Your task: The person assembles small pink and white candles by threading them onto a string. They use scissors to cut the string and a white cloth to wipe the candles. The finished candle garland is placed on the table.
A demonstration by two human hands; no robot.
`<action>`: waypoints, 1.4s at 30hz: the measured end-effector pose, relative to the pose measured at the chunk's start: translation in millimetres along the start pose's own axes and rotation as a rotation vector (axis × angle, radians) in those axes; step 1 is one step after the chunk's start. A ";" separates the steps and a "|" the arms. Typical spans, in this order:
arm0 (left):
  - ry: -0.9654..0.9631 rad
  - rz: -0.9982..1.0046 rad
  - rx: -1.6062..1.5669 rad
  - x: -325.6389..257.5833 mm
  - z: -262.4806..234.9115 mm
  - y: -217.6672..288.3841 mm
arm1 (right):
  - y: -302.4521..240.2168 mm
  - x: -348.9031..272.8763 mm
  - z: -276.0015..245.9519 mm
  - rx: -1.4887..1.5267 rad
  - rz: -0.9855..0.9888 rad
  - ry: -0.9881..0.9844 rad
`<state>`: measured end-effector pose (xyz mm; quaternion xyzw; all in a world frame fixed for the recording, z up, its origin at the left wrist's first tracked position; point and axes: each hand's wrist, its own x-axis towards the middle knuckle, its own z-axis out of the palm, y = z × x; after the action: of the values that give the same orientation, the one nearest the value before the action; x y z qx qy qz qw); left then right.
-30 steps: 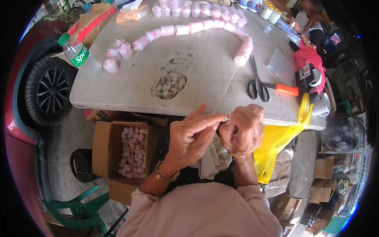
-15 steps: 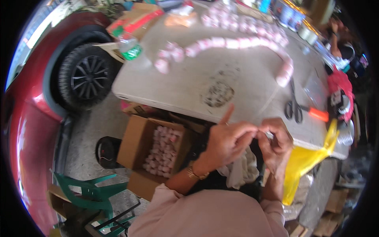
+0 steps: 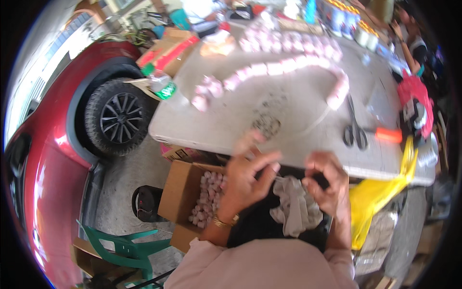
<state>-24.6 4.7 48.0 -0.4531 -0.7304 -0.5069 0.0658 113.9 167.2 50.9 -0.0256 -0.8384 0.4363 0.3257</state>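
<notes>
My left hand [image 3: 250, 178] is in front of the table's near edge, blurred, its thumb and forefinger drawn together and the other fingers raised. What it pinches is too fine to make out. To its right is my right hand [image 3: 328, 182], thumb and forefinger curled toward each other; anything between them is too small to see. The hands are apart. On the table, a curved row of pink-and-white cylindrical pieces [image 3: 289, 65] ends at the right, and a pale string [image 3: 315, 126] runs from that end toward my hands. Below them lies a crumpled whitish cloth [image 3: 294, 207].
An open cardboard box [image 3: 179, 190] of similar pieces stands at left below the table [image 3: 216, 130]. Black scissors [image 3: 355, 132] and an orange-handled tool [image 3: 387, 135] lie at right, near a yellow plastic bag [image 3: 368, 209]. A red car [image 3: 53, 178] and green chair [image 3: 127, 248] are left.
My hands have separated, the left moving left and slightly down, the right staying on the right. The whole view has shifted a little, with the table's contents appearing lower.
</notes>
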 end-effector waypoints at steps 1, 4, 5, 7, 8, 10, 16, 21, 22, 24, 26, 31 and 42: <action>0.133 0.044 0.129 0.8 -3.6 2.8 | 4.9 0.7 -4.6 0.007 -0.001 0.015; 0.292 0.138 0.225 13.3 0.4 8.4 | 20.6 6.8 -17.4 -0.083 0.067 0.157; 0.208 0.196 0.192 22.3 10.0 9.9 | 24.5 9.7 -21.2 -0.073 0.094 0.204; 0.050 0.258 0.180 42.5 37.1 11.5 | 31.1 17.2 -27.7 -0.103 0.217 0.274; -0.002 0.281 0.195 59.4 57.7 9.0 | 33.9 21.3 -30.1 -0.107 0.196 0.303; -0.111 0.282 0.283 96.5 102.3 2.9 | 38.3 27.7 -33.8 -0.116 0.175 0.367; -0.306 0.246 0.400 161.9 187.1 -21.8 | 51.2 35.9 -45.5 -0.174 0.273 0.429; -0.184 0.252 0.227 128.8 153.2 -29.1 | 77.3 66.2 -44.6 -0.521 -0.046 0.388; -0.175 0.243 0.192 117.6 137.0 -28.3 | 86.0 72.6 -40.0 -0.554 -0.023 0.293; -0.249 0.233 0.163 93.4 95.9 -25.3 | 106.3 86.2 -31.6 -0.604 -0.088 0.125; -0.358 0.172 0.022 67.0 48.3 -22.5 | 128.5 99.7 -27.3 -0.792 0.039 -0.056; -0.547 -0.428 -0.830 3.3 -48.1 -17.1 | 123.6 95.5 -21.7 -0.933 -0.111 0.088; -0.267 -0.591 -0.896 -32.7 -54.0 -37.0 | 47.1 -82.3 42.9 -0.669 0.313 -0.519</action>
<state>-52.2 -60.7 30.3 -0.2728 -0.5413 -0.7033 -0.3715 142.8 138.7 -44.9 -0.1456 -0.9733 0.1771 0.0086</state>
